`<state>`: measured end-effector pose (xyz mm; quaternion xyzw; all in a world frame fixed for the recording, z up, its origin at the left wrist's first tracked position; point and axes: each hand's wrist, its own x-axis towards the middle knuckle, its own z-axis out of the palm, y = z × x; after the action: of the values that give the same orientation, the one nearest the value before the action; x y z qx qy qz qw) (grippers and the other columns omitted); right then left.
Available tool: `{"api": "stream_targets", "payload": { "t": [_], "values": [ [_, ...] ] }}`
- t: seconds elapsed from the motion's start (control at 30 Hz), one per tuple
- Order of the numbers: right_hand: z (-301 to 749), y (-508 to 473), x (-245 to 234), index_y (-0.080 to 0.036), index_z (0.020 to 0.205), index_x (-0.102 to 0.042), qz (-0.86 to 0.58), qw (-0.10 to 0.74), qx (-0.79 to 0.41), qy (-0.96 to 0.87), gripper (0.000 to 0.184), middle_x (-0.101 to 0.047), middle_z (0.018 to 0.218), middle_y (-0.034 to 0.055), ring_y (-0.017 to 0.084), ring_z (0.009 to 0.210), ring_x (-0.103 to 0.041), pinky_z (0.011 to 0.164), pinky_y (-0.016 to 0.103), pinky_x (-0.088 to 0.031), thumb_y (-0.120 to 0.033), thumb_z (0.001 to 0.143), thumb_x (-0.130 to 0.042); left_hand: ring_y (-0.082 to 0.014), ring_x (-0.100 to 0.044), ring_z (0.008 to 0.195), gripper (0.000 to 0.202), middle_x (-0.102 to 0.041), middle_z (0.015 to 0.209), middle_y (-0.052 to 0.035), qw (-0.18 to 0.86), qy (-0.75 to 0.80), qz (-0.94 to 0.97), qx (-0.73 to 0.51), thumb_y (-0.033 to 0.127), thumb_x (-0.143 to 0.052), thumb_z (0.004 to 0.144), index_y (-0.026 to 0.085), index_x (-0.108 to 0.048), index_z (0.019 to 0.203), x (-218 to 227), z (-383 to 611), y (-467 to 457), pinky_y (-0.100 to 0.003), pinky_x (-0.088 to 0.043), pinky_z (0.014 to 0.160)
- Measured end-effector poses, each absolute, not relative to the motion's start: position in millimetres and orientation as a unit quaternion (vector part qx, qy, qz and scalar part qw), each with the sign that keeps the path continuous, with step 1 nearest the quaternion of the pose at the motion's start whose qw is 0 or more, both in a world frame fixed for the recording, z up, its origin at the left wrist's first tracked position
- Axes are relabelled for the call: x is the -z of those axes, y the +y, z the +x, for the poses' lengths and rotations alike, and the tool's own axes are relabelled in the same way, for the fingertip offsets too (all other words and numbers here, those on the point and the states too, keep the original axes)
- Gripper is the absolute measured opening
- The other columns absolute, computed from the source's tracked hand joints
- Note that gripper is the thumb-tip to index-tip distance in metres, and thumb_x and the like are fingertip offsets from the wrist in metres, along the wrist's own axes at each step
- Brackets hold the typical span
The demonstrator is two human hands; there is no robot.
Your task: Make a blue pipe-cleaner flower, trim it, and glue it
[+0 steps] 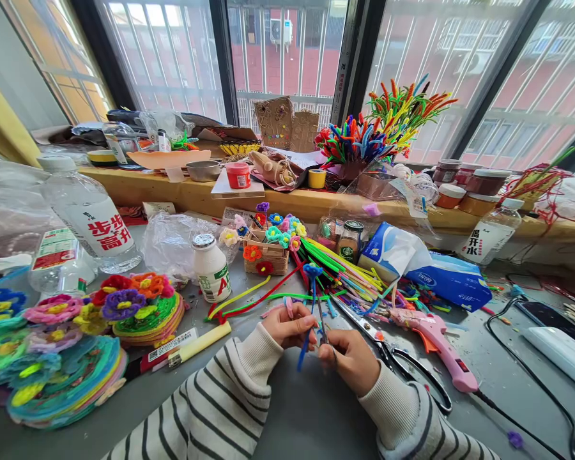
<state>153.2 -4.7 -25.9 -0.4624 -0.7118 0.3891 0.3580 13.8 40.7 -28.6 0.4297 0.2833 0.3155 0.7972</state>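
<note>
My left hand (pixel 287 327) pinches a blue pipe cleaner (pixel 309 300) that stands up between both hands and ends in a small curled blue flower head at the top. My right hand (pixel 351 359) is closed around a thin dark rod (pixel 322 324) pressed against the same blue stem. Both wrists wear striped sleeves and rest low over the grey table (pixel 311 409). A pink piece sticks out beside my left fingers.
Scissors (pixel 388 351) and a pink glue gun (pixel 436 342) lie right of my hands. Loose pipe cleaners (pixel 349 271), a small flower basket (pixel 267 249), a white bottle (pixel 211 268) and stacked flower discs (pixel 62 358) crowd the table. A tissue pack (pixel 441 281) and cables sit right.
</note>
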Motion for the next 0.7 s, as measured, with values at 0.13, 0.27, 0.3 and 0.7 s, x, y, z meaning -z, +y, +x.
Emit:
{"api": "stream_targets", "payload": {
  "t": [0.13, 0.27, 0.3, 0.7],
  "values": [
    [154.0, -4.3, 26.8, -0.014, 0.048, -0.051, -0.431, 0.344, -0.382, -0.741, 0.065, -0.048, 0.046, 0.0014, 0.010, 0.045, -0.042, 0.043, 0.021, -0.031, -0.067, 0.064, -0.017, -0.0086, -0.051, 0.038, 0.021, -0.057, 0.043, 0.0011, 0.797, 0.271, 0.434, -0.320, 0.030, -0.062, 0.053, 0.012, -0.053, 0.058, 28.2, 14.4, 40.5, -0.018, -0.037, 0.038],
    [152.9, -4.0, 26.9, -0.013, 0.049, -0.052, -0.439, 0.319, -0.367, -0.756, 0.067, -0.047, 0.044, 0.0011, 0.009, 0.042, -0.040, 0.042, 0.021, -0.030, -0.068, 0.063, -0.016, -0.0077, -0.050, 0.036, 0.020, -0.056, 0.042, 0.0010, 0.802, 0.260, 0.429, -0.325, 0.030, -0.062, 0.054, 0.012, -0.053, 0.057, 29.2, 16.0, 40.0, -0.017, -0.035, 0.036],
    [152.7, -3.8, 27.0, -0.013, 0.048, -0.053, -0.442, 0.316, -0.363, -0.757, 0.067, -0.047, 0.043, 0.0011, 0.009, 0.041, -0.039, 0.042, 0.021, -0.030, -0.068, 0.062, -0.016, -0.0077, -0.050, 0.037, 0.020, -0.056, 0.042, 0.0008, 0.802, 0.261, 0.429, -0.323, 0.030, -0.062, 0.054, 0.012, -0.053, 0.057, 29.3, 16.2, 39.8, -0.017, -0.034, 0.036],
    [152.2, -2.4, 29.6, -0.015, 0.034, -0.043, -0.479, 0.338, -0.385, -0.712, 0.055, -0.045, 0.035, 0.0003, 0.009, 0.037, -0.040, 0.039, 0.020, -0.031, -0.063, 0.061, -0.035, -0.0084, -0.051, 0.037, 0.024, -0.057, 0.040, 0.0005, 0.798, 0.278, 0.435, -0.312, 0.031, -0.064, 0.051, 0.012, -0.050, 0.054, 32.4, 15.4, 40.7, -0.017, -0.035, 0.037]
  ]
}}
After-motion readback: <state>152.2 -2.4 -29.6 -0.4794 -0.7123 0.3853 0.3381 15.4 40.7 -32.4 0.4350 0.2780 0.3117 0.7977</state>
